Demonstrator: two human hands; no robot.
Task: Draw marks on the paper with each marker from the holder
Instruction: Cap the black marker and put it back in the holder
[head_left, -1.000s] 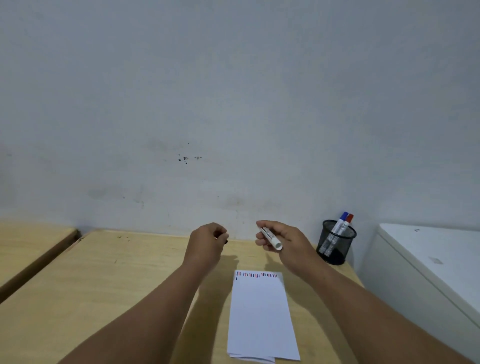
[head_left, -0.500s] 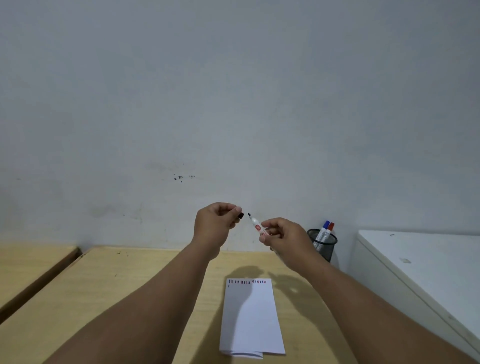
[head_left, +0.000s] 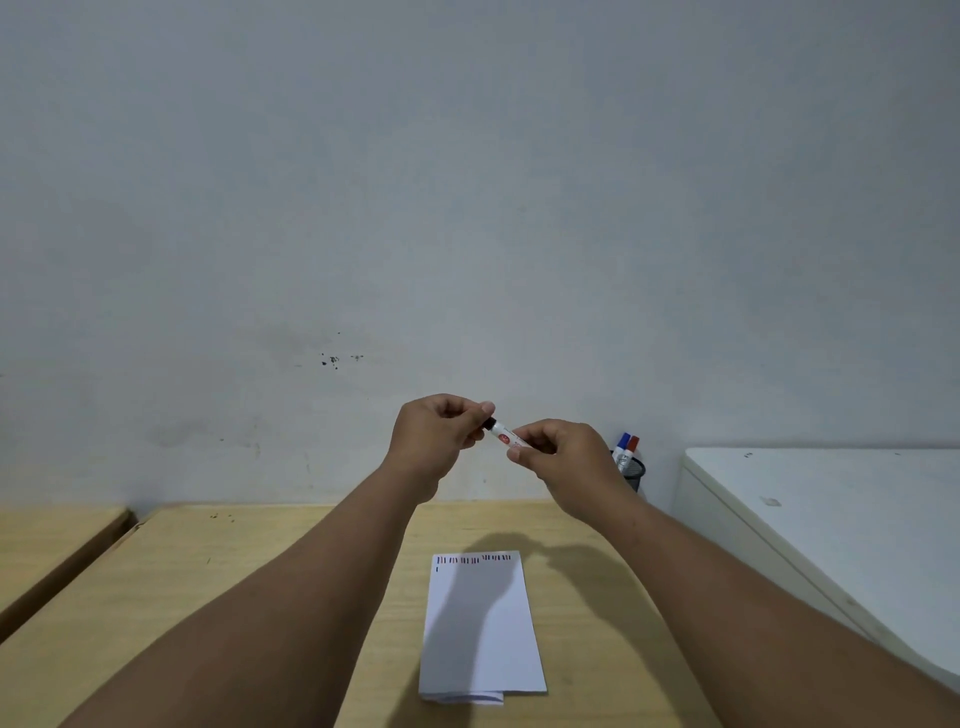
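Observation:
Both hands are raised above the wooden table (head_left: 260, 571). My right hand (head_left: 563, 462) grips the barrel of a white marker (head_left: 505, 435) with a red label. My left hand (head_left: 436, 441) pinches its black cap (head_left: 489, 423), which sits against the marker's tip end. Below lies a white folded paper (head_left: 480, 639) with a row of short coloured marks along its top edge and one mark under it at the left. A black mesh holder (head_left: 635, 472) stands at the back right, partly hidden by my right hand, with a blue-capped marker (head_left: 622, 447) and a red-capped marker (head_left: 631, 449) in it.
A white cabinet or appliance top (head_left: 831, 519) stands to the right of the table. A second wooden surface (head_left: 47, 540) lies at the left, split from the table by a gap. A grey wall rises just behind.
The hands rose and came together; the black cap in my left hand, apart from the marker tip before, now meets the marker. The view tilted upward.

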